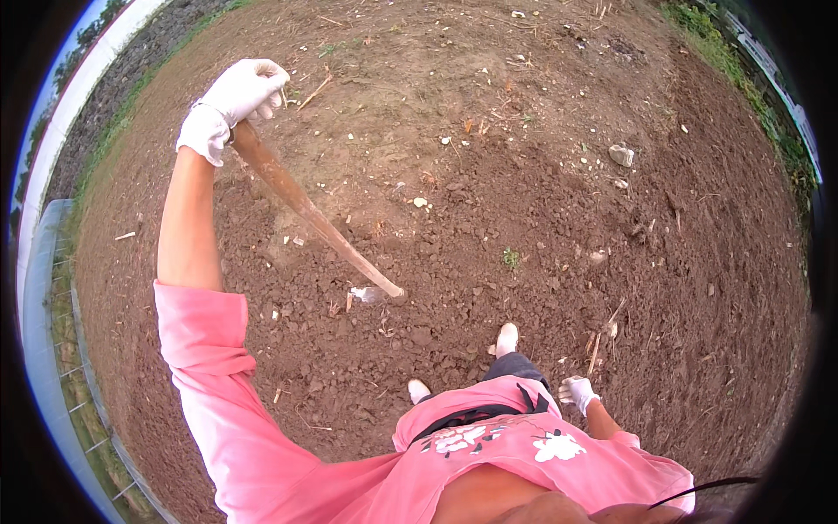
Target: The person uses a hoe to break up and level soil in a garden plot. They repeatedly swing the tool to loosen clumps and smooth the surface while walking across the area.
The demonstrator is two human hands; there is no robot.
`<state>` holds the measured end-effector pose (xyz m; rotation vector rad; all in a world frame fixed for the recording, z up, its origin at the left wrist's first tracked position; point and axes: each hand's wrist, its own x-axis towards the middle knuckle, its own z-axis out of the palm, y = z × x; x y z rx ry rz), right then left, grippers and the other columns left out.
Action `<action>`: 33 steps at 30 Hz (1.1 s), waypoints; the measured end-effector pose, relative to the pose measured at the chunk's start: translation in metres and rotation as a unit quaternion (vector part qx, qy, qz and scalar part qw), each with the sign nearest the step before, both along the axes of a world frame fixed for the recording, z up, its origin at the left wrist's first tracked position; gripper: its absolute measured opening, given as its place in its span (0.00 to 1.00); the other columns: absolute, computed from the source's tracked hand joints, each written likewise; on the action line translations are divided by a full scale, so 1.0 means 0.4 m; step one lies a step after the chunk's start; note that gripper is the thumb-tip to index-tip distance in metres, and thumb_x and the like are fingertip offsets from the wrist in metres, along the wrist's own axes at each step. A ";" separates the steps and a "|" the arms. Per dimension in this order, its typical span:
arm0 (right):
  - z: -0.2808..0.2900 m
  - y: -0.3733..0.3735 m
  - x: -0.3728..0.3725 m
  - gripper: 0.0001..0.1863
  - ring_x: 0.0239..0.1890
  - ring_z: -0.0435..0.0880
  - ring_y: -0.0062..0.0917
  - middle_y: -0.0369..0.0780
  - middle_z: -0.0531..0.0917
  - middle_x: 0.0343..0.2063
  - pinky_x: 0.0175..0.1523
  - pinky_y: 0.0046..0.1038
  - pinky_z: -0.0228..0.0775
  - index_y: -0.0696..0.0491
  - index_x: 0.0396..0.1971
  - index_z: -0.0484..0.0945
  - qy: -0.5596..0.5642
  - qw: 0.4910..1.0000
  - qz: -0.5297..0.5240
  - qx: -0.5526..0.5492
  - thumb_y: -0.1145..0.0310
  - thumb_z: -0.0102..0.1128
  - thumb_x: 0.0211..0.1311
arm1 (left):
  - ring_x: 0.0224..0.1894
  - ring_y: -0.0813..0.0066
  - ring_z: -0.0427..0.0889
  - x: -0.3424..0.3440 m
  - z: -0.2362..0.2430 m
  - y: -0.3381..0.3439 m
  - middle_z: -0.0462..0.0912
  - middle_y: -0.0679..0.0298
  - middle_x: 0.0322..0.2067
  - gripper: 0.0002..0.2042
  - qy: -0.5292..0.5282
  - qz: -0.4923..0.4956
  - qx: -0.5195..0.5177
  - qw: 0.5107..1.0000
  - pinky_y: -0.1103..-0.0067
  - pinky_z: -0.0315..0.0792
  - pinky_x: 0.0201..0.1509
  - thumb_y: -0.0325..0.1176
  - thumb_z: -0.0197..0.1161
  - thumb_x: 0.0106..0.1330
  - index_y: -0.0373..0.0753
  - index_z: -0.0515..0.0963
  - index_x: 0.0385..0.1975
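My left hand [250, 90], in a white glove, is stretched out to the far left. Its fingers are curled at the top end of a long wooden hoe handle [301, 205]. The handle slants down to the right, and its lower end meets the loose soil. Beside that end shows part of a pale metal blade [367, 294]; the rest of it is hidden by earth. My right hand [576, 392], also gloved in white, hangs low by my right side, away from the hoe. Its fingers are loosely apart and nothing shows in them.
Brown, crumbly soil [454, 236] surrounds my feet in pale shoes [506, 339]. A light stone [621, 155] lies at the far right, with dry stalks [594, 354] near my right hand. Along the left runs a grey-blue edging [44, 288]; beyond it stands a white wall [83, 83].
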<state>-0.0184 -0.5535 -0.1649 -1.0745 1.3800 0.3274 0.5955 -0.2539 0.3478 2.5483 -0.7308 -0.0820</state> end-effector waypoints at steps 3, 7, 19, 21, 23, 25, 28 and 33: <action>0.006 -0.049 0.047 0.07 0.20 0.78 0.34 0.45 0.77 0.22 0.23 0.34 0.74 0.56 0.32 0.69 -0.043 0.999 0.002 0.004 0.70 0.45 0.56 | 0.18 0.83 0.74 0.034 0.012 -0.012 0.79 0.66 0.22 0.10 -0.043 0.033 0.081 0.995 0.84 0.69 0.22 0.36 0.53 0.59 0.37 0.74 0.35; 0.020 -0.088 0.134 0.07 0.19 0.78 0.35 0.45 0.77 0.21 0.22 0.34 0.74 0.57 0.33 0.68 -0.061 0.998 0.006 -0.002 0.71 0.43 0.56 | 0.19 0.82 0.76 0.059 0.014 0.047 0.80 0.66 0.23 0.08 -0.077 0.079 0.094 0.989 0.80 0.71 0.25 0.31 0.52 0.58 0.39 0.75 0.35; 0.051 -0.049 0.385 0.07 0.16 0.76 0.31 0.43 0.76 0.19 0.20 0.30 0.72 0.57 0.31 0.69 -0.098 0.990 0.099 -0.020 0.70 0.47 0.54 | 0.18 0.79 0.76 0.052 0.011 0.338 0.78 0.67 0.20 0.08 -0.033 0.198 0.082 0.976 0.79 0.71 0.25 0.28 0.52 0.57 0.39 0.74 0.35; 0.041 -0.041 0.390 0.07 0.16 0.76 0.30 0.42 0.76 0.19 0.20 0.29 0.71 0.56 0.31 0.70 -0.090 0.990 0.109 -0.015 0.70 0.48 0.54 | 0.18 0.81 0.76 0.049 0.014 0.415 0.77 0.67 0.19 0.07 -0.026 0.223 0.079 0.971 0.80 0.70 0.24 0.27 0.52 0.57 0.38 0.74 0.35; -0.003 -0.068 0.360 0.07 0.16 0.76 0.29 0.42 0.76 0.19 0.19 0.29 0.71 0.56 0.31 0.70 -0.097 0.987 0.125 0.000 0.70 0.48 0.54 | 0.20 0.80 0.77 0.033 0.021 0.457 0.78 0.66 0.21 0.08 -0.002 0.229 0.053 0.972 0.80 0.71 0.25 0.27 0.52 0.57 0.38 0.74 0.35; -0.001 -0.061 0.347 0.07 0.17 0.76 0.29 0.42 0.76 0.19 0.19 0.28 0.72 0.55 0.32 0.70 -0.098 0.985 0.143 -0.001 0.70 0.47 0.54 | 0.19 0.80 0.77 0.027 0.015 0.519 0.79 0.66 0.21 0.08 0.019 0.242 -0.005 0.970 0.81 0.70 0.24 0.27 0.52 0.56 0.37 0.75 0.34; 0.008 -0.065 0.335 0.07 0.17 0.76 0.29 0.42 0.76 0.19 0.19 0.29 0.72 0.55 0.32 0.70 -0.066 0.989 0.134 -0.006 0.70 0.46 0.55 | 0.17 0.81 0.74 0.031 -0.001 0.573 0.78 0.67 0.20 0.07 0.035 0.252 -0.084 0.963 0.82 0.68 0.22 0.27 0.52 0.57 0.37 0.75 0.33; -0.013 -0.085 0.344 0.07 0.16 0.76 0.29 0.41 0.76 0.19 0.20 0.30 0.73 0.56 0.32 0.70 -0.056 0.991 0.124 -0.008 0.71 0.44 0.55 | 0.17 0.82 0.74 0.010 0.013 0.619 0.76 0.68 0.19 0.07 0.022 0.292 0.064 0.954 0.82 0.68 0.22 0.27 0.52 0.58 0.37 0.74 0.35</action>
